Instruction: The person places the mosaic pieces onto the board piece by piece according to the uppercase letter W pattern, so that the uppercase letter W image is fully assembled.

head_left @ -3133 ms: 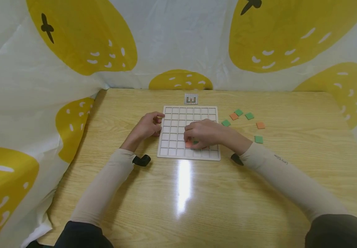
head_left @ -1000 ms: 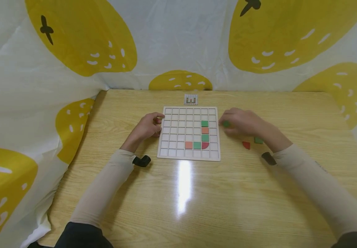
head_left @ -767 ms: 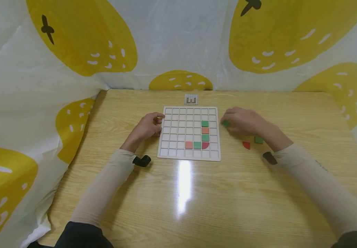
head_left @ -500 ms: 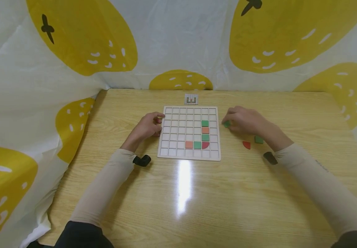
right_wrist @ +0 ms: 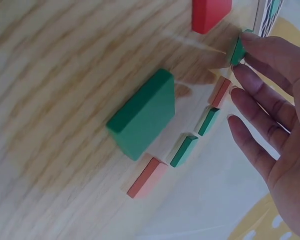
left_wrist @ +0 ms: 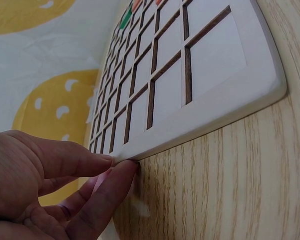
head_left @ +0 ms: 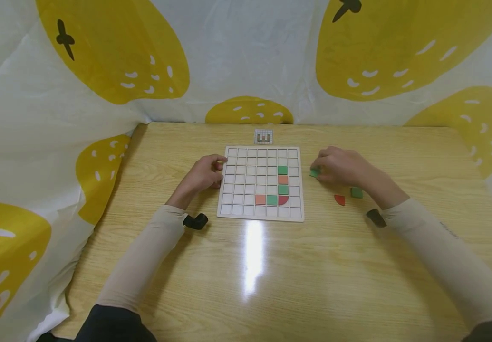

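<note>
Foreground: two pale sleeves (head_left: 143,259) over the table (head_left: 211,285), on the near side of the grid board (head_left: 249,180). Right of the board, toward its near end: one red quarter-round (head_left: 339,200) and, just beyond, one loose green square (head_left: 356,193). On the board, near right part: a row of orange tile (head_left: 260,199), green tile (head_left: 272,200) and red corner tile (head_left: 283,200), with a column of three tiles (head_left: 283,179) (green, orange, green) running away from the corner. At the board's left edge: the left hand (head_left: 204,173), fingertips touching the rim; whether its grip pinches or only braces, I cannot tell. Just off the board's right edge: the right hand (head_left: 343,167), grip clamped between thumb and finger on one green piece (head_left: 314,173); contact with the table, I cannot tell. Also right of the board, per the right wrist view: a string of four tiles (right_wrist: 183,151). Behind the board: one pattern card (head_left: 263,137), then printed cloth (head_left: 250,57). Handling note, my judgement: I would pinch opposite edges, lift straight, carry level, square the piece to the board's grooves, and keep the wrist high over the loose tiles.
</note>
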A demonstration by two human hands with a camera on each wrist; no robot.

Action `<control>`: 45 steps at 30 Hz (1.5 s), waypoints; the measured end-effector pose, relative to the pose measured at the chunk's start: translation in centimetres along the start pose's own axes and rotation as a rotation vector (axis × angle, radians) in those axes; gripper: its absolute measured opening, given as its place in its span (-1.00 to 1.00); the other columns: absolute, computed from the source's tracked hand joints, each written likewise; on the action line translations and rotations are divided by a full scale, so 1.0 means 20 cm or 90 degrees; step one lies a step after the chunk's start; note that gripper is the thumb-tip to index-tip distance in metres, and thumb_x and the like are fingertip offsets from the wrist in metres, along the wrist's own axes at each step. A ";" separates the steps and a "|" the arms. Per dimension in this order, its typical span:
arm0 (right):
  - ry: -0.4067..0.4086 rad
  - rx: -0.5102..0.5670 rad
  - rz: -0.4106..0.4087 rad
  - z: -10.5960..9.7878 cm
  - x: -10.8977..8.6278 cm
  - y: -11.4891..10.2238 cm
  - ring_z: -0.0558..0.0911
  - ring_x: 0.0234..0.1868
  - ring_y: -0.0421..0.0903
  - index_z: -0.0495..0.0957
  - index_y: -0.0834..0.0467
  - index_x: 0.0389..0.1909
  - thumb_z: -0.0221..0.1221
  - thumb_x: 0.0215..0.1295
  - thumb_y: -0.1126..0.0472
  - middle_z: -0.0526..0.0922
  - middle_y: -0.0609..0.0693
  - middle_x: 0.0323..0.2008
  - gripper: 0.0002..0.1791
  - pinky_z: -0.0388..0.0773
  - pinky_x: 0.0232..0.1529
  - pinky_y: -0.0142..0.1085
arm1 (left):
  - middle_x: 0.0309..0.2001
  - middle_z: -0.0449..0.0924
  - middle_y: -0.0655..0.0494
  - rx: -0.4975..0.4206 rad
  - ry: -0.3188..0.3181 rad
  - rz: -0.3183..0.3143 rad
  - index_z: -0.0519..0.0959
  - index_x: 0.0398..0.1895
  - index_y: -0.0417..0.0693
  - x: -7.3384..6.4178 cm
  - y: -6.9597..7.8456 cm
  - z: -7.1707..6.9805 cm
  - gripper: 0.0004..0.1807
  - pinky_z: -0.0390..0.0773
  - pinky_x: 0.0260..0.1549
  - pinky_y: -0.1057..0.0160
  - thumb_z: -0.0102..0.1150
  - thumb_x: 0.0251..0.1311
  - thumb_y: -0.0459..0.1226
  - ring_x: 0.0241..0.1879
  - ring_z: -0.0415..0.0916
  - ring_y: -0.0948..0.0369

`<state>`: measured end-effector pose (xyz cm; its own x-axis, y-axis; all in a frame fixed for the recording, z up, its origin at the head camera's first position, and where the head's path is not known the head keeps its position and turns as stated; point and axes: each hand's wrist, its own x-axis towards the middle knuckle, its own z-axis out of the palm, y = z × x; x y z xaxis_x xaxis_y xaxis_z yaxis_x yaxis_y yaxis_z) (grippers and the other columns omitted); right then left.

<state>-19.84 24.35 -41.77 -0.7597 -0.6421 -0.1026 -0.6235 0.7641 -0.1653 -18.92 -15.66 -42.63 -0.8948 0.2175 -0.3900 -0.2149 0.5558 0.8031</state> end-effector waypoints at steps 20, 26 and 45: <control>-0.004 0.036 0.008 0.00 -0.01 0.02 0.58 -0.10 0.02 0.72 0.07 -0.18 0.45 0.13 0.12 0.66 -0.03 -0.18 -0.75 0.63 -0.21 -0.01 | -0.03 0.38 -0.10 0.003 0.000 0.006 0.41 0.40 -0.09 -0.01 0.01 0.01 -0.43 0.67 -0.33 0.19 0.07 0.33 -0.54 -0.25 0.46 0.04; 0.006 0.038 0.005 0.01 -0.01 0.02 0.57 -0.12 -0.02 0.71 0.04 -0.20 0.47 0.09 0.10 0.66 -0.06 -0.18 -0.74 0.62 -0.20 -0.04 | -0.02 0.38 -0.09 0.001 0.001 0.004 0.40 0.40 -0.09 0.00 0.00 0.01 -0.42 0.68 -0.31 0.18 0.07 0.33 -0.54 -0.23 0.46 0.03; 0.038 -0.002 -0.053 0.00 -0.02 -0.01 0.63 -0.18 -0.04 0.70 0.05 -0.15 0.44 0.09 0.15 0.69 -0.03 -0.17 -0.72 0.63 -0.32 -0.11 | -0.04 0.38 -0.10 0.001 0.001 0.008 0.40 0.40 -0.11 0.00 -0.01 0.00 -0.43 0.66 -0.32 0.20 0.07 0.31 -0.55 -0.23 0.45 0.04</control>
<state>-19.45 24.38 -41.74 -0.7144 -0.6991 -0.0305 -0.6858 0.7081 -0.1682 -18.84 -15.67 -42.76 -0.8979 0.2241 -0.3789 -0.2026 0.5538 0.8076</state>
